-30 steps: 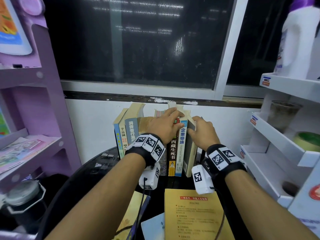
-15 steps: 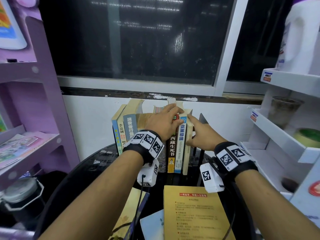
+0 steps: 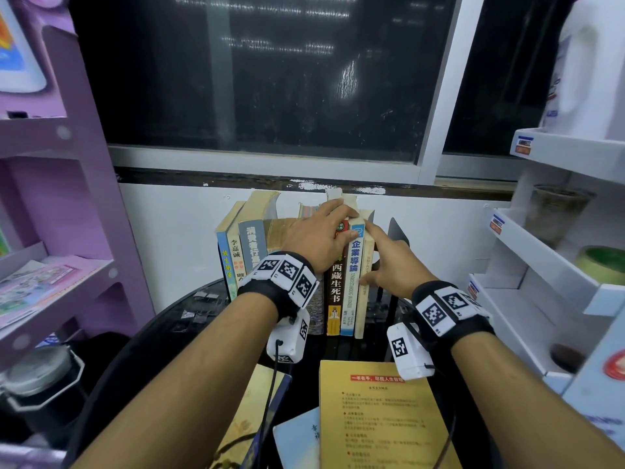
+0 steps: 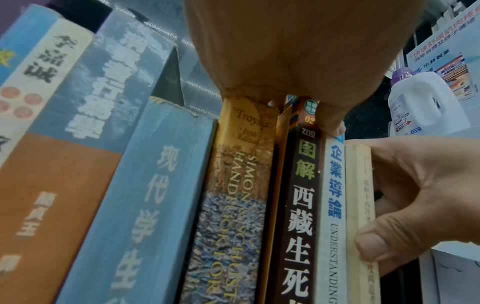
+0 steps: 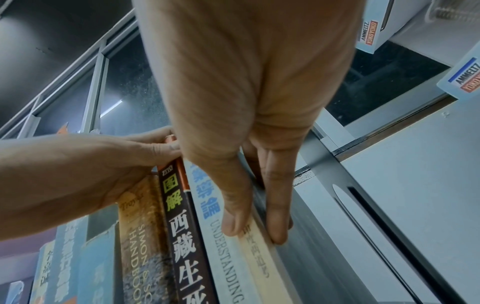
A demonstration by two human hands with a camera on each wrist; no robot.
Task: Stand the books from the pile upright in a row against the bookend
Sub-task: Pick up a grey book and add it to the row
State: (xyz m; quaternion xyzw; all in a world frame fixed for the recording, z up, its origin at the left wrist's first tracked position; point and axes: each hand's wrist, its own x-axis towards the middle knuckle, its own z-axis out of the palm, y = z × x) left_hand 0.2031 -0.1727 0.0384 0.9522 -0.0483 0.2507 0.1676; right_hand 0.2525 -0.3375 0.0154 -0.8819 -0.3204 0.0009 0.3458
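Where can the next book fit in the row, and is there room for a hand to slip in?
A narrow gap shows between the cream book at the row's right end and the black bookend; the right hand already fills it. The left hand covers the tops of the middle books. In front it is crowded: the yellow book lies flat there.

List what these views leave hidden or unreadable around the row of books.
- Cream book, head view: spine title too small; right hand partly covers it.
- Bookend, head view: lower part hidden behind the right hand.
- Book tops, head view: left hand covers several.
- Yellow book, head view: bottom cut off by the frame edge.
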